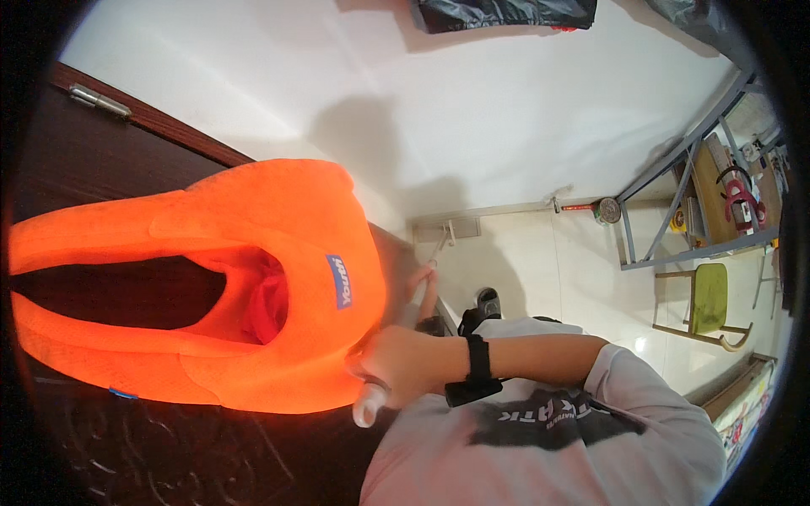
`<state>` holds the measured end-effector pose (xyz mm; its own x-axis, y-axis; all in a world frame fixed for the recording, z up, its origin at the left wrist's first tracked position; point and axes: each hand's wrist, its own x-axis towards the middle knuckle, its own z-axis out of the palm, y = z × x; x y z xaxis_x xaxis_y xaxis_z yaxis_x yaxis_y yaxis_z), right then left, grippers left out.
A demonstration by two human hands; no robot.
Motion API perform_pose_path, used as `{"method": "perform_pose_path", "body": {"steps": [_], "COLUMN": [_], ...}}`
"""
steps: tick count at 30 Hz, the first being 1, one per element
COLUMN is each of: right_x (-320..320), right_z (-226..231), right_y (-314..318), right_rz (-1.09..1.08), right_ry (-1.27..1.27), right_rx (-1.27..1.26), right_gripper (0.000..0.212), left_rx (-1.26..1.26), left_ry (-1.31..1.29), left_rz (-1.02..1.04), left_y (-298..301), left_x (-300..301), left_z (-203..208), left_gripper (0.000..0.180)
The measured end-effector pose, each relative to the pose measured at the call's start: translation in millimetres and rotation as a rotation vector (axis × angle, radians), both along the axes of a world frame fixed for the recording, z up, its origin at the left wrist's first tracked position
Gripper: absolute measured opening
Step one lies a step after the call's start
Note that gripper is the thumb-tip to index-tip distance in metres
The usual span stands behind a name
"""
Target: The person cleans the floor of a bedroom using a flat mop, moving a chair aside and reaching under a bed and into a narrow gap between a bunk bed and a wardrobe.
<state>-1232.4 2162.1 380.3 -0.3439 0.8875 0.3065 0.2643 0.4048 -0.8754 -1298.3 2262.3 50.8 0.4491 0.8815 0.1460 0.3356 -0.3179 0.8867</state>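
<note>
left hand (420,278) and right hand (400,364) gripping pole (368,408)

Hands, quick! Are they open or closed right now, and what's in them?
Left hand: closed, holding the stick.
Right hand: closed, holding the stick's white end.

A plain white wall (540,110) is catching soft grey shadows beside a glossy, cream-tiled floor (582,295). A dark brown wooden door (80,173) with a silver metal hinge (99,101) is filling the left. Rightward, a grey metal frame (709,251) is standing near a green-panelled wooden chair (710,298).
</note>
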Motion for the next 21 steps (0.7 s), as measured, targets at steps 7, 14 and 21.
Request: {"method": "perform_pose_path", "body": {"steps": [7,14,21], "right_x": [45.2,106.4,128.2], "right_z": [18.4,39.4,49.9], "right_y": [-20.9,-32.7,-30.1], "right_rz": [0.088,0.026,-0.437], "right_ry": [0.001,0.178,0.237], "right_rx": [0.001,0.006,-0.058], "right_gripper": [0.016,0.016,0.021], "left_rx": [0.037,0.066,0.089], "left_ry": [-0.047,-0.076,-0.141], "left_rz": [-0.131,-0.086,0.013], "left_y": [-39.2,-56.5,-47.4], "left_x": [1.5,49.0,111.0], "left_z": [36.8,40.5,54.8], "left_gripper": [0.025,0.024,0.024]}}
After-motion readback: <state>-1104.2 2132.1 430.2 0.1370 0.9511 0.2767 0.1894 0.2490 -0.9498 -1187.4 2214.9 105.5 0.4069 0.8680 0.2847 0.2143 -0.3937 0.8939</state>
